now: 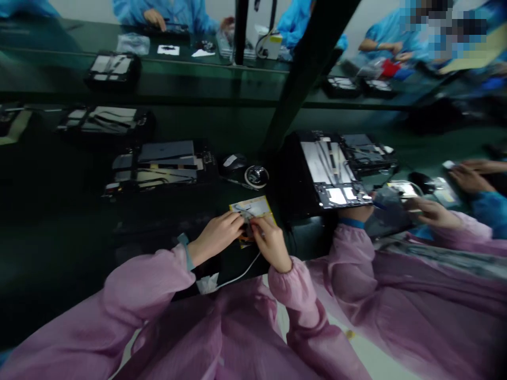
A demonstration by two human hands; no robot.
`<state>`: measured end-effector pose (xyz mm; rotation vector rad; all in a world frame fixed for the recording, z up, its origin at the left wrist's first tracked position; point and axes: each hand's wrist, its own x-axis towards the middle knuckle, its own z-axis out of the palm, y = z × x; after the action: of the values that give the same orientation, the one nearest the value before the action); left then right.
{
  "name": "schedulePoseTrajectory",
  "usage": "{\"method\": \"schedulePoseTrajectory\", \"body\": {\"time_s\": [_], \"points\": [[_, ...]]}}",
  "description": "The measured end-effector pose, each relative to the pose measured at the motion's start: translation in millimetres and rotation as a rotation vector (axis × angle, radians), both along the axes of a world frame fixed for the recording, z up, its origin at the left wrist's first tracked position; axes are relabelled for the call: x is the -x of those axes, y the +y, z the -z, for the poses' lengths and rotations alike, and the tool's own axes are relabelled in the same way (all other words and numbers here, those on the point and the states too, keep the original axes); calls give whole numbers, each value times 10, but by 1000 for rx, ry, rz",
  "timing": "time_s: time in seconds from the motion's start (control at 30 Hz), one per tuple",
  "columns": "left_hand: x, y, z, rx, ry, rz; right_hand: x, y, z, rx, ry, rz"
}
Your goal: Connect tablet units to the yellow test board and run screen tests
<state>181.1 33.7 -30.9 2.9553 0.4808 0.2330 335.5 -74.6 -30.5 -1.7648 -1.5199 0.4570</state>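
My left hand [219, 233] and my right hand [271, 241] meet over a small flat card with yellow edges [255, 205] on the dark bench. The fingers of both are drawn together in a pinch near a small dark part, blurred and mostly covered by the fingertips. I cannot make out its kind. A thin white cable [245, 270] runs from beneath my right hand toward a crumpled white scrap [208, 284] at the bench's front edge. Around my left wrist is a blue-green band [185, 250].
Left of the card lies a tray of flat electronic panels [166, 163]; a tilted stack of them [330, 163] stands to the right. A black mouse [233, 162] and a round metallic dish [256, 177] sit behind. A co-worker in pink [415, 306] is close on my right. A dark post [293, 89] slants overhead.
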Motion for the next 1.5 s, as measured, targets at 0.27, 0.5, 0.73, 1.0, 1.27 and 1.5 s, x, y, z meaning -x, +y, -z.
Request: {"method": "schedulePoseTrajectory", "body": {"time_s": [0.27, 0.5, 0.73, 1.0, 1.27, 1.5], "points": [[280, 241, 325, -195, -68, 198, 65, -49, 89, 6, -153, -7], [342, 186, 138, 85, -75, 29, 32, -50, 71, 7, -76, -72], [206, 136, 27, 31, 26, 29, 10, 53, 167, 29, -73, -61], [242, 139, -36, 49, 17, 60, 100, 84, 220, 10, -161, -40], [293, 163, -44, 10, 1, 16, 79, 93, 221, 18, -182, -35], [298, 149, -45, 41, -3, 27, 78, 79, 230, 28, -181, -41]]}}
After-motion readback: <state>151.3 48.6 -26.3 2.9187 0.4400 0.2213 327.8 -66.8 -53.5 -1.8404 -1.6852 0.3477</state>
